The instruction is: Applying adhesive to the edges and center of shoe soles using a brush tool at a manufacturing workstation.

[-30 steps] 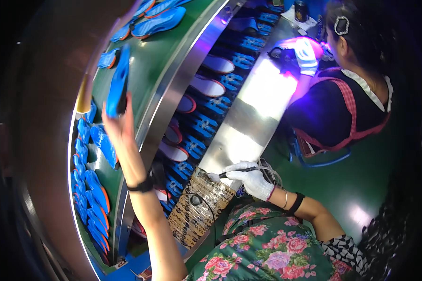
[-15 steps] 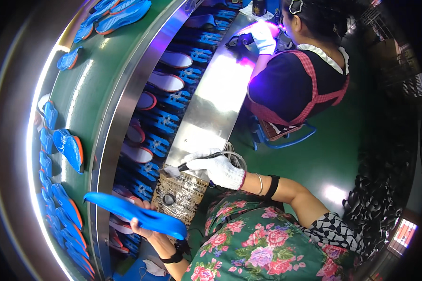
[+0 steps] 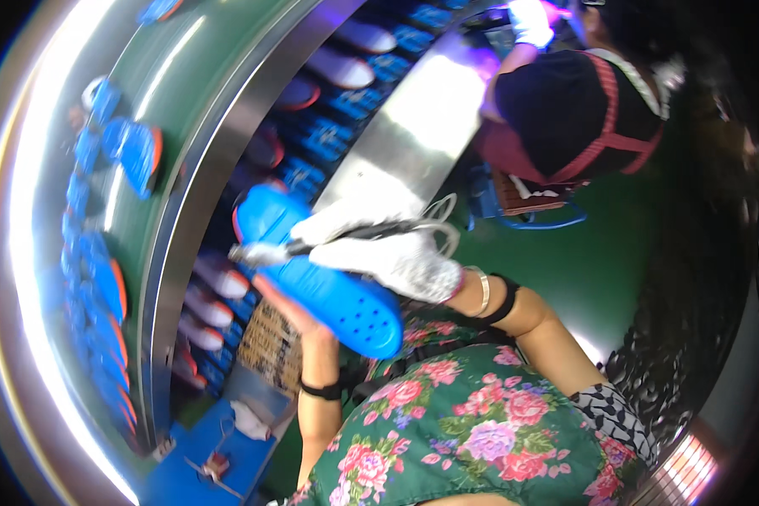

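Observation:
My bare left hand [image 3: 299, 314] supports a blue shoe sole [image 3: 346, 299] from below, with fingers along its lower edge. The sole lies tilted, its face with small round holes showing, and a red rim shows at its far left end. Above it, my right hand [image 3: 396, 261], in a white knitted glove, is closed on a black-handled brush [image 3: 298, 248]. The brush's pale, blurred tip reaches across the middle of the sole; whether it touches cannot be made out. A clear looped tube [image 3: 447, 221] hangs behind the glove.
A rack of blue holders [image 3: 325, 139] carries white-lined soles. Further left, a green conveyor belt [image 3: 190, 55] bears blue soles. A taped box [image 3: 270, 333] sits under my left hand, near a metal shelf [image 3: 413, 118]. Another person [image 3: 565, 110] sits at upper right.
My left hand has lifted the sole and turned it from edge-on to holes showing. My right hand has brought the brush from above the box to over the sole. The view has shifted.

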A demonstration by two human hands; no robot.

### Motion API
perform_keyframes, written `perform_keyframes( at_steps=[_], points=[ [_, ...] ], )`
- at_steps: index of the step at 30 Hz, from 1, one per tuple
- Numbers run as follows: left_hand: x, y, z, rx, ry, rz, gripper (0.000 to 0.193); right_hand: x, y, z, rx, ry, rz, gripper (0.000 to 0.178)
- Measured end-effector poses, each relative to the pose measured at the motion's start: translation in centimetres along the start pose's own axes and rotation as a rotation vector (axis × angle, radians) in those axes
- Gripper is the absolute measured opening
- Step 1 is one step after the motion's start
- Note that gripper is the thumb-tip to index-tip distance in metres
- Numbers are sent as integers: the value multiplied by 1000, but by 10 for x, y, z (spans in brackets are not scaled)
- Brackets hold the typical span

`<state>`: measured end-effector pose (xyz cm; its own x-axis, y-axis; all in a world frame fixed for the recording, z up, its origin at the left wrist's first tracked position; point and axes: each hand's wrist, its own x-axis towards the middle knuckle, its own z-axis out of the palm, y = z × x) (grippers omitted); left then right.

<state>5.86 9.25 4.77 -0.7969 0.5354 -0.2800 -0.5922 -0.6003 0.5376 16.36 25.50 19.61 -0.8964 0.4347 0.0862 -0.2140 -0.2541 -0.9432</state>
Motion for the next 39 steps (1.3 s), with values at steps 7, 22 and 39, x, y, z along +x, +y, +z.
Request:
perform_keyframes(
  at_steps=[7,22,39],
  points=[
    [-9,-1,39,-621,-981,-298,83,-10,22,0,-432,81,-313,16],
    [-41,-1,28,207,-171,-222,111,-28,55,30,-1054,-65,-751,32],
    [-4,-15,-8,-22,-166,-78,103,-15,33,-4,-714,-108,-696,25]
  ],
)
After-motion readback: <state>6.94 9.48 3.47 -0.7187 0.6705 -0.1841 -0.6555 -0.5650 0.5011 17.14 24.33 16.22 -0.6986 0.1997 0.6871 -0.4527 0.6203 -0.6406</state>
